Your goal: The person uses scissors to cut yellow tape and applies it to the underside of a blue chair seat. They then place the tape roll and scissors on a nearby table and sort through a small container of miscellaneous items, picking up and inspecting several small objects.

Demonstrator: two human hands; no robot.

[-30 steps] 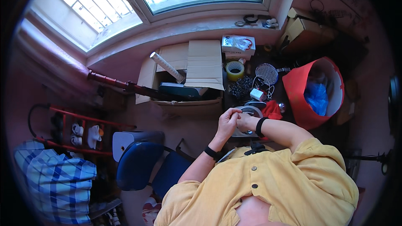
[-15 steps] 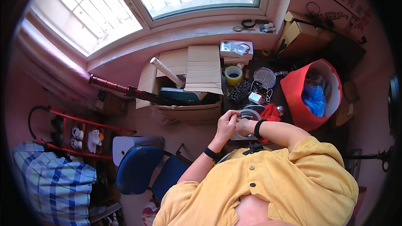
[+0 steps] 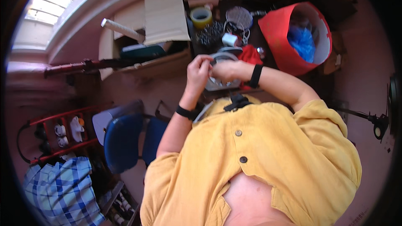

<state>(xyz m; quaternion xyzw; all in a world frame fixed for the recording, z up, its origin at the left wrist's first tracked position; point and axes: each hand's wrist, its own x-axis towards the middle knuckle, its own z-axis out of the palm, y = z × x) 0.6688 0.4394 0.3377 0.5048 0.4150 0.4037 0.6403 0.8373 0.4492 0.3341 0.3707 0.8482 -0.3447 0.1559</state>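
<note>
In the head view, the left hand [image 3: 197, 73] and the right hand [image 3: 227, 70] meet, fingers drawn in toward each other, above a pale see-through container [image 3: 218, 85] at the near edge of the dark worktop [image 3: 258, 33]. The left grip has its fingers bent, the right is blurred; I cannot tell how far either is closed or whether anything is held. The container lies below and partly behind the hands. A red cloth [image 3: 250, 53] is just beside it on the right, and a white plug [image 3: 230, 39] lies beyond. Farther back stands a yellow tape roll [image 3: 200, 24], between an open cardboard box [image 3: 166, 19] on the left and a red bag [image 3: 277, 37] on the right, holding blue plastic [image 3: 302, 47].
</note>
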